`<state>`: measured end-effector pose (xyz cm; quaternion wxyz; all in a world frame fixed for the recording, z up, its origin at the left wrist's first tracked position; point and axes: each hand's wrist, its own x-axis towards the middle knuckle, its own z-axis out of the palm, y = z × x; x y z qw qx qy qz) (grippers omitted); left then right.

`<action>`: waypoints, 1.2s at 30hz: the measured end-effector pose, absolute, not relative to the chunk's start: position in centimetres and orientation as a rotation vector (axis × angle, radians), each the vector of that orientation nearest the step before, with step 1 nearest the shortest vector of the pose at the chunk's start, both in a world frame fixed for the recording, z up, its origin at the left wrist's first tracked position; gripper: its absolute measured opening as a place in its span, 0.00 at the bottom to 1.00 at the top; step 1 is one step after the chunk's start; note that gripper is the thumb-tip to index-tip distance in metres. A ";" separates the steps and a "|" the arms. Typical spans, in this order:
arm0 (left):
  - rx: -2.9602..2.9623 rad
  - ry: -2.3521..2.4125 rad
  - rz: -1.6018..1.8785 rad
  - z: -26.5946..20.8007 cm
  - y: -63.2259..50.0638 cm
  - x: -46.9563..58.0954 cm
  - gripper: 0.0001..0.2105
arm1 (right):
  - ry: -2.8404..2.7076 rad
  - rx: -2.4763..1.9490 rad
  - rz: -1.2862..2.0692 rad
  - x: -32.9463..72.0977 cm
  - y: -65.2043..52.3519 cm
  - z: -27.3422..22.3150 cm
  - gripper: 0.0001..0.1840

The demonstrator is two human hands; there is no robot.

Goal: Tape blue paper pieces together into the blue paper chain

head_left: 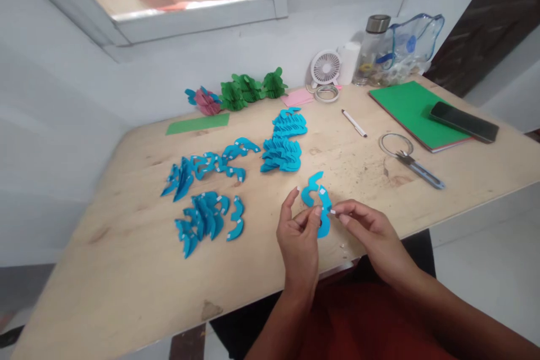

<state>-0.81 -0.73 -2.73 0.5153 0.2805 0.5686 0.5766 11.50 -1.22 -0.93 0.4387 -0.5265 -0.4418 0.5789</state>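
Note:
My left hand (298, 244) pinches a scalloped blue paper cutout (324, 229) between thumb and fingers, above the table near its front edge. A small white square sits on the upper end of that cutout. My right hand (373, 232) is closed at the fingertips on a small white piece of tape (333, 212), at the cutout's right edge. Just behind lies another curved blue paper piece (310, 190). Further left are folded blue cutouts with white squares on them, in a back group (206, 164) and a front group (206, 216). Stacked blue cutouts (282, 153) stand beyond my hands.
Green paper shapes (248, 90) and a pink one (207, 102) line the wall. A small fan (326, 67), tape roll (326, 94) and bottle (369, 53) stand at the back. Rightward lie a pen (354, 123), box cutter (421, 171), green paper (411, 112) and phone (464, 121).

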 end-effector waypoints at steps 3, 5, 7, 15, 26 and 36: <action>0.652 1.373 1.419 -2.6 -0.6 -0.6 0.28 | -1.215 -1.319 1.408 11.2 -1.2 -0.9 0.09; 0.632 1.375 1.443 -2.3 -0.4 -0.5 0.28 | -1.264 -1.330 1.379 11.0 -1.1 -1.1 0.09; 0.612 1.374 1.457 -2.1 -0.3 -0.3 0.27 | -1.286 -1.333 1.361 10.9 -1.1 -1.2 0.09; 0.559 1.254 1.451 -2.0 -0.6 -0.1 0.26 | -1.235 -1.313 1.291 11.4 -0.5 -1.4 0.10; 0.552 1.222 1.435 -2.3 -0.7 0.0 0.24 | -1.351 -1.347 1.271 11.9 -0.3 -1.3 0.09; 0.554 1.248 1.428 -2.2 -1.1 0.1 0.24 | -1.506 -1.427 0.994 11.7 -0.6 -1.4 0.06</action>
